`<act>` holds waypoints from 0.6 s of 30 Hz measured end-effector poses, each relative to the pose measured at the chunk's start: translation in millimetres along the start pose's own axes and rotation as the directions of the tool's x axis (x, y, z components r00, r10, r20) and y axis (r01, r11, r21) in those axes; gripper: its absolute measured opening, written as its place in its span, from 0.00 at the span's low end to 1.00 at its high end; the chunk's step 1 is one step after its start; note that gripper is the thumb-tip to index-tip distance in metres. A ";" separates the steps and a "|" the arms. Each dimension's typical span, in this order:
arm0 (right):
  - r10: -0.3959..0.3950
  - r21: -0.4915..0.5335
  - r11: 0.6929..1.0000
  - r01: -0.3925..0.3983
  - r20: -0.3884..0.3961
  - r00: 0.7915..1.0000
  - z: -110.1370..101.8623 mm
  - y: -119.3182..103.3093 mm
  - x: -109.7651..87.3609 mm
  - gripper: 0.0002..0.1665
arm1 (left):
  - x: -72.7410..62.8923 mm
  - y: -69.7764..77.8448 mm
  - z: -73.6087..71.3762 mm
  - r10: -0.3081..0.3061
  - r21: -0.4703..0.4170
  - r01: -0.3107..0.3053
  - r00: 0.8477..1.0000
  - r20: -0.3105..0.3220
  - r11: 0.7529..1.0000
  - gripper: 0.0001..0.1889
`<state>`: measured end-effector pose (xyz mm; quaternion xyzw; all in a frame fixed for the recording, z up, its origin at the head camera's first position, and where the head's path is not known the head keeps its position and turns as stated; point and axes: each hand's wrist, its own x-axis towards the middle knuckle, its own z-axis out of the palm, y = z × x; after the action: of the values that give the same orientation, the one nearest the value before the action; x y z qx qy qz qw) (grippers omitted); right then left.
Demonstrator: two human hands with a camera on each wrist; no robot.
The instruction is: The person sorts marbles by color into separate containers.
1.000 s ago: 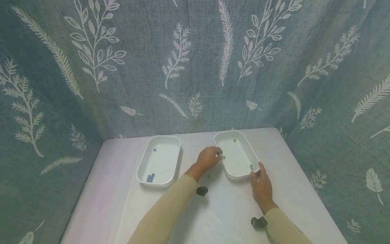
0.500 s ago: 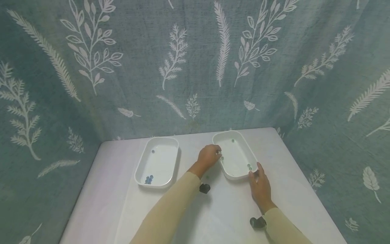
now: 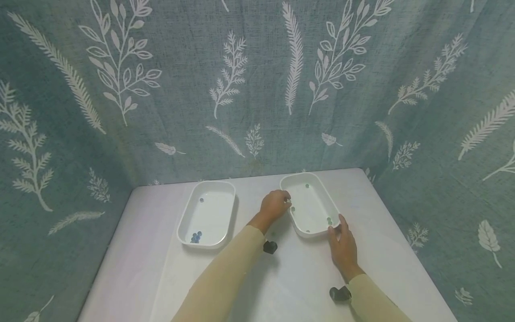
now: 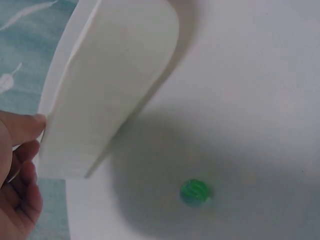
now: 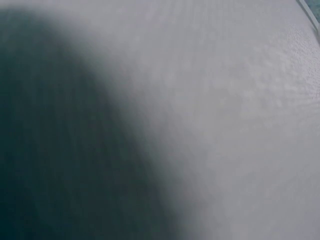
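A white rectangular tray (image 3: 311,208) stands at the back right of the table with several small green marbles in it, one of them a marble (image 3: 293,209) near its left wall. My left hand (image 3: 274,206) is at the tray's left rim, fingers curled; in the left wrist view its thumb and fingers (image 4: 22,129) pinch the rim. My right hand (image 3: 344,246) grips the near right corner between thumb and fingers, beside two marbles (image 3: 329,221). Below the tray's outer wall (image 4: 105,85), a green swirled glass marble (image 4: 195,192) lies on the table.
A second white tray (image 3: 213,212) stands to the left, with several blue marbles (image 3: 196,237) gathered at its near left corner and one blue marble (image 3: 201,200) farther back. A leaf-patterned green curtain (image 3: 257,89) hangs behind and on both sides of the white table (image 3: 132,268).
The head view has shifted slightly. My left hand has edged a little farther back along the tray's left rim; my right hand keeps its place at the near corner.
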<state>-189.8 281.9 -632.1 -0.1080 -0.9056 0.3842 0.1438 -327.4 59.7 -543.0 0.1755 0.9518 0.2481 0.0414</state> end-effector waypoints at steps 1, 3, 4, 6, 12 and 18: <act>-0.006 -0.002 1.000 0.006 -0.001 1.000 0.2 0.7 -0.1 0.40 | 0.0 -0.1 -0.3 -0.004 -0.001 0.004 1.000 0.004 1.000 0.12; -0.015 -0.001 1.000 0.015 -0.003 1.000 0.9 2.1 -0.2 0.40 | 0.2 -0.3 -0.5 -0.008 -0.005 0.008 1.000 0.011 1.000 0.12; -0.017 -0.002 1.000 0.017 -0.005 1.000 1.3 2.6 -0.3 0.40 | 0.3 -0.5 -0.4 -0.011 -0.008 0.011 1.000 0.014 1.000 0.12; -0.020 -0.001 1.000 0.020 -0.006 1.000 2.0 3.2 -0.2 0.40 | 0.6 -1.1 -0.1 -0.015 -0.012 0.015 1.000 0.018 1.000 0.12; 0.001 0.001 1.000 -0.001 0.000 1.000 2.1 0.9 -1.1 0.41 | 2.1 -3.9 3.0 -0.016 -0.002 0.016 1.000 0.013 1.000 0.13; 0.023 -0.005 1.000 -0.022 0.023 0.999 0.8 0.2 -0.7 0.41 | 0.3 -5.7 4.0 -0.015 -0.032 0.015 1.000 0.008 0.999 0.12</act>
<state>-189.4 281.2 -632.9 -0.1140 -0.9067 0.3851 0.1287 -328.8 57.0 -549.3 0.1685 0.9489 0.2621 0.0498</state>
